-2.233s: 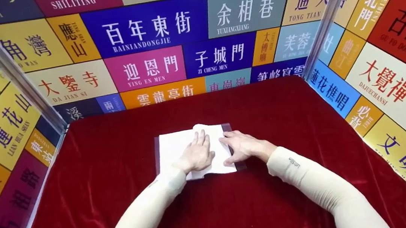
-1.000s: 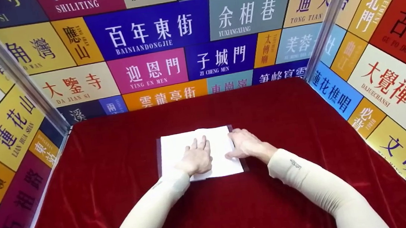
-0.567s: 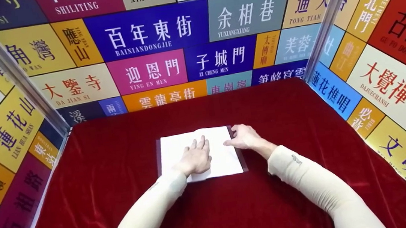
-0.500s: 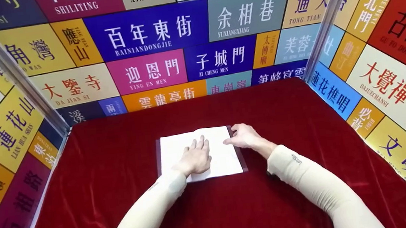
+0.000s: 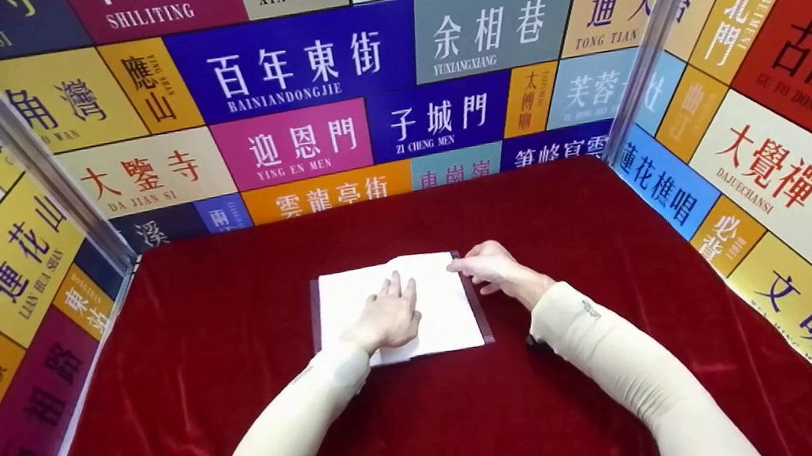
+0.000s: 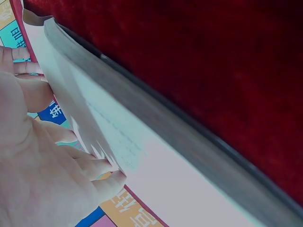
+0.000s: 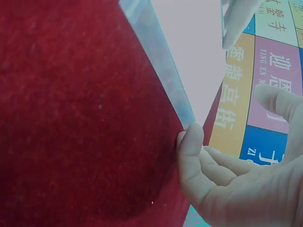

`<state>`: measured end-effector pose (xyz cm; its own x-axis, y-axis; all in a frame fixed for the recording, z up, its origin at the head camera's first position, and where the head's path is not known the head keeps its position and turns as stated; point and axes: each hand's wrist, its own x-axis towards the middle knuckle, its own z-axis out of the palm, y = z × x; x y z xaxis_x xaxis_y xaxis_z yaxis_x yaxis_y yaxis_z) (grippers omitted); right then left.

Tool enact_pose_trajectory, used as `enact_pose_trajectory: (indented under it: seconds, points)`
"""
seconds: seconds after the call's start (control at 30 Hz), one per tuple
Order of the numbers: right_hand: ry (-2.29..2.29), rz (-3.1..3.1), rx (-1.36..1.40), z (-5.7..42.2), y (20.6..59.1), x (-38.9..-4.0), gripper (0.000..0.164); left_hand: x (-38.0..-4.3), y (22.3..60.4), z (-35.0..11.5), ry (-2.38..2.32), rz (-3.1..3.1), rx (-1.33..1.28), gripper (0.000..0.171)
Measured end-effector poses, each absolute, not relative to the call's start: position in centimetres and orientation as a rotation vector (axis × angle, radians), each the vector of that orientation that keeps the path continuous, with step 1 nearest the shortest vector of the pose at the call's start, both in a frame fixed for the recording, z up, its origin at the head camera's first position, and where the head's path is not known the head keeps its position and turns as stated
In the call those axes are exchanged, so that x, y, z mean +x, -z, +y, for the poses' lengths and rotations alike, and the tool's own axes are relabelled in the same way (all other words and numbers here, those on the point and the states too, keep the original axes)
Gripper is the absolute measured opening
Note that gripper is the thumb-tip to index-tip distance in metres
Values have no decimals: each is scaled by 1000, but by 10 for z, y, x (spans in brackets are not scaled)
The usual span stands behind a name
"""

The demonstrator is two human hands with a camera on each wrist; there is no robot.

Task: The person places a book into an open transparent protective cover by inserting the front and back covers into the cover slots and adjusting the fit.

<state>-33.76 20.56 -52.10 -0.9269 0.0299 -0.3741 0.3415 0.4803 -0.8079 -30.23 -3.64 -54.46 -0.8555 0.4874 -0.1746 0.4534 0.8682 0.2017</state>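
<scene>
An open book [image 5: 446,322] with blank-looking white pages and a dark cover lies near the middle of the table. My left hand [image 5: 387,317] rests on the pages with its fingers spread and pointing away. My right hand [image 5: 495,273] is at the book's far right corner, thumb and finger meeting at the page edge. In the right wrist view the thumb [image 7: 190,142] lies against the corner of the page block [image 7: 163,61]; the finger behind is mostly hidden. Faint lines of print show on the page [image 6: 118,132] in the left wrist view.
Dark red velvet cloth [image 5: 426,422] covers the table. Printed walls [image 5: 298,58] with colourful name blocks rise behind and on both sides. Clear corner posts [image 5: 651,51] stand at the back. Pale sleeves [image 5: 616,357] cover both forearms.
The raised bulge at the pages' top has flattened. My right hand has slid up the book's right edge to the far corner, its fingers drawing together. The left hand has barely moved.
</scene>
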Motion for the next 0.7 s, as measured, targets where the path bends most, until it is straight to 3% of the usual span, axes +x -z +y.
enact_pose_trajectory:
  seconds: [0.1,0.3,0.57,0.7]
  points:
    - [1475,2371,303,204,522,-338,33,-304,547,-38,-257,2829,731,73]
    - [1474,2400,295,203,524,-337,62,-311,567,-40,-367,2850,812,75]
    - [1431,2453,268,201,525,-335,67,-288,545,-36,-288,2799,807,125]
    - [1442,2435,263,199,525,-334,69,-281,544,-33,-235,2815,814,131]
